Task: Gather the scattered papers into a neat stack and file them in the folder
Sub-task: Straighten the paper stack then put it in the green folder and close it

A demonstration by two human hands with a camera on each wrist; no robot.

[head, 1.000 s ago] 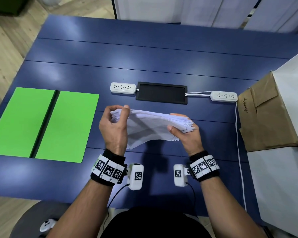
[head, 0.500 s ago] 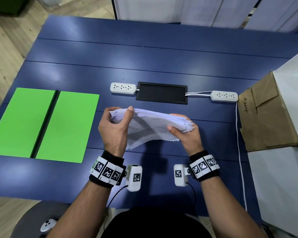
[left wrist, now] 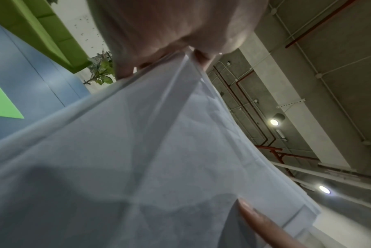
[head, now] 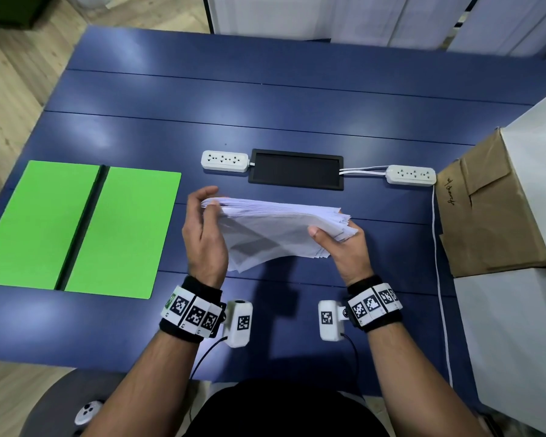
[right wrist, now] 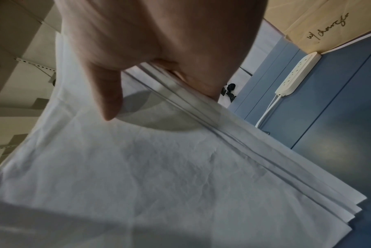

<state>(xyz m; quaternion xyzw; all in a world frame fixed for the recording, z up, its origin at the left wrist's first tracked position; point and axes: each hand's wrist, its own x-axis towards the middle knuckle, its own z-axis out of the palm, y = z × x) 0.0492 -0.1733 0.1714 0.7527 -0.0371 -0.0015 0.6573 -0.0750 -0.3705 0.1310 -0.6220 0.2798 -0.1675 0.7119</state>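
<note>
Your right hand (head: pixel 344 247) grips the right end of the paper stack (head: pixel 278 228): thumb on top, other fingers curled under, per head view. The right wrist cam gives detail the head cam doesn't: thumb (right wrist: pixel 108 94) pressed flat on the top sheet, and the sheet edges below it fanned into steps, not flush. Your left hand (head: pixel 204 234) is at the stack's left end, fingers curled over the far edge w/ the thumb on the near side. The left wrist cam shows the fingertips (left wrist: pixel 201 57) pinching the corner of the sheets; it also catches a right-hand fingertip (left wrist: pixel 252 213) under the stack, seen from below. Only this view shows the underside.

The stack is held in the air above the blue table (head: pixel 265 99), sagging between both hands, approx centre-front of the table. The green folder (head: pixel 123 234) lies open and flat to the left, apart from the papers; only the head cam shows it whole.

Beyond the stack: a black panel (head: pixel 295 169) w/ a white power strip (head: pixel 224 160) at its left end and another power strip (head: pixel 411 175) to its right. A brown cardboard box (head: pixel 486 209) sits at the right edge; its handwriting is readable-ish only in the right wrist cam.
</note>
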